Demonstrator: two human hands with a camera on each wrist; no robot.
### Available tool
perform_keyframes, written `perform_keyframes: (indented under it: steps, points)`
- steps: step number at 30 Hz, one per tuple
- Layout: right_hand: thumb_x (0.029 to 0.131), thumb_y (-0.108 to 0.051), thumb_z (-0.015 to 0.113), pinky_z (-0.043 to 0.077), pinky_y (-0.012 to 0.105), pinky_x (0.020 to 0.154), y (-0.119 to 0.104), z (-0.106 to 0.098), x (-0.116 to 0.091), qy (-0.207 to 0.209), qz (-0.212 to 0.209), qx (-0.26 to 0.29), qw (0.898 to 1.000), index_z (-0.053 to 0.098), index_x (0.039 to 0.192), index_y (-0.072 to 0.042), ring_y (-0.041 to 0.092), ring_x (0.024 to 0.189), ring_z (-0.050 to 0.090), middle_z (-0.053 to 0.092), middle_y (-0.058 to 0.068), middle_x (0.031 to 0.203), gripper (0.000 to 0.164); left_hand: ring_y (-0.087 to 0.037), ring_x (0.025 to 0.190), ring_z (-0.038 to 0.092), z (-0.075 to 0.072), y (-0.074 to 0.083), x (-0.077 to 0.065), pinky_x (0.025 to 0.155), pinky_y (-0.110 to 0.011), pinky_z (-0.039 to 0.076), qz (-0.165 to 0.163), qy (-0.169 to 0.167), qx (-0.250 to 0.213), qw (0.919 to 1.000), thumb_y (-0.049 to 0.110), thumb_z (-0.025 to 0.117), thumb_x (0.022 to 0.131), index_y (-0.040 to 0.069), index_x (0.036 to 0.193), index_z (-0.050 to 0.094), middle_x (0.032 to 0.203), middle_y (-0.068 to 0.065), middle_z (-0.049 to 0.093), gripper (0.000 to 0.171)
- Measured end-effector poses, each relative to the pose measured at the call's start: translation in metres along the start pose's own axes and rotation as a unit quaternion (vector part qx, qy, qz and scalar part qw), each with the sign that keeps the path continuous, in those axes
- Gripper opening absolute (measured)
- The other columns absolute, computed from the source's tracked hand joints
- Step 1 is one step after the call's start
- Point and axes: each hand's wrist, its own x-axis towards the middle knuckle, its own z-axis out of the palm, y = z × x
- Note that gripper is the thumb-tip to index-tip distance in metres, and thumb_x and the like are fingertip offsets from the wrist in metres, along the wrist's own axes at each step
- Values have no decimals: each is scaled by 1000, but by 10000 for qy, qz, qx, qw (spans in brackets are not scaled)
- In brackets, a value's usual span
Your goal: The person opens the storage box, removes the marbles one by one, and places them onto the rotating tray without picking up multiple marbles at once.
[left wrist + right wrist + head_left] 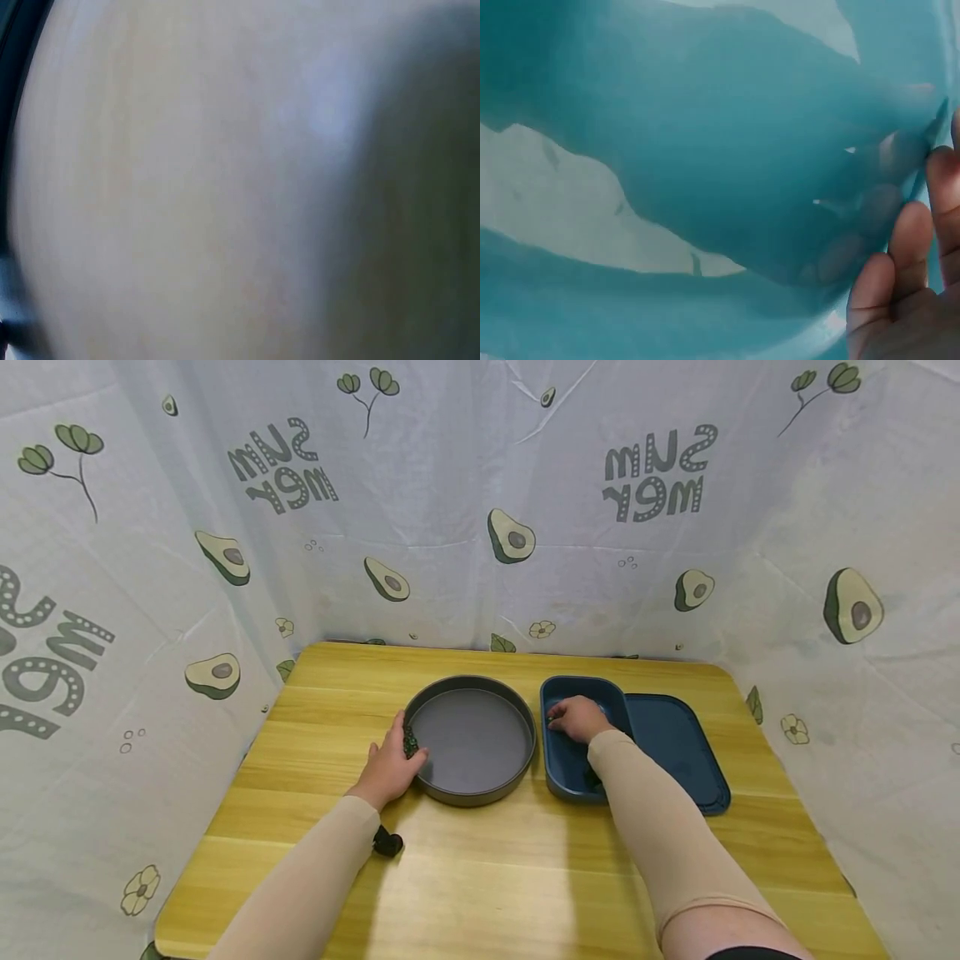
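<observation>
At the left rim of a round grey pan [471, 735], my left hand [390, 767] has its thumb and fingers spread around a dark green, speckled thing [410, 742]. Its kind does not show clearly. My right hand [577, 720] reaches down into a deep blue rectangular container [564, 768], fingertips at the left inner wall. Something small and dark appears by those fingertips, too small to make out. In the right wrist view, the right fingers [911, 232] lie close along the glossy blue wall, which mirrors them. The left wrist view shows only a blurred pale surface.
A flat blue lid [675, 747] lies to the right of the container, partly behind the right forearm. Everything stands on a wooden table [480, 885]. A patterned white cloth [435, 510] hangs around the back and sides. A dark wrist-camera piece [387, 842] sticks out below the left wrist.
</observation>
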Motion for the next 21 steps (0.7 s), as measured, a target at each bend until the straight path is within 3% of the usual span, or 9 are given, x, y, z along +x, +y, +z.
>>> perform_keyframes:
  steps: [7, 13, 21]
  points:
    - [101, -17, 71, 55, 53, 105, 1, -10, -7, 144, -197, -43, 9997, 77, 124, -4, 36, 118, 68, 75, 17, 127, 27, -40, 160, 26, 0, 0, 0, 130, -68, -5, 8, -12, -13, 10000, 42, 59, 105, 16, 171, -2, 176, -17, 17, 94]
    - [103, -19, 69, 57, 52, 99, -7, -20, -16, 235, -135, 250, 9993, 76, 127, -6, 35, 115, 69, 76, 16, 126, 28, -41, 161, 25, 0, 0, -1, 130, -68, -5, 12, -7, -30, 10000, 40, 58, 106, 16, 171, -3, 177, -18, 16, 93]
    - [105, -21, 67, 56, 54, 103, -16, -32, -25, 324, -116, 461, 9983, 73, 132, -6, 37, 122, 67, 73, 17, 130, 31, -40, 161, 26, 0, 1, -1, 130, -68, -5, 44, 14, -23, 10000, 40, 58, 105, 14, 171, -2, 176, -17, 17, 93]
